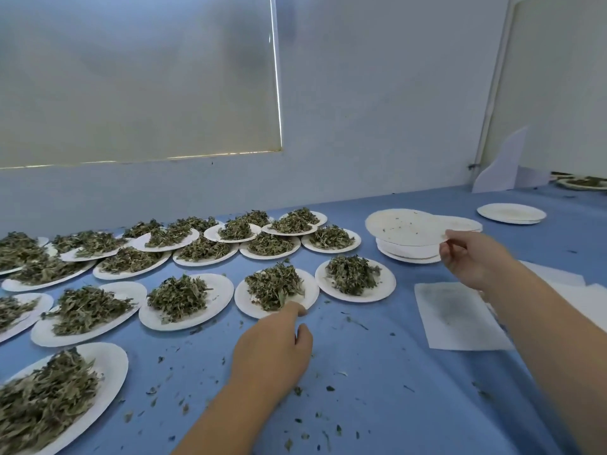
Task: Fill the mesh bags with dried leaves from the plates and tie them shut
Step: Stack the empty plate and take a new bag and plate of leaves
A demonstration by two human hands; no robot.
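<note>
Several white paper plates heaped with dried green leaves cover the left half of the blue table. My left hand [274, 351] reaches to the near rim of one leaf plate [310, 292], its fingertips touching the rim. My right hand [471, 257] pinches the edge of an empty plate [404, 226] and holds it tilted just above a stack of empty plates [407, 254]. A flat white mesh bag [460, 315] lies on the table under my right forearm.
Another empty plate [510, 213] sits at the far right. More white bags [588, 297] lie at the right edge. Leaf crumbs [328, 415] are scattered over the blue tablecloth [377, 372]. A white wall and a window blind stand behind the table.
</note>
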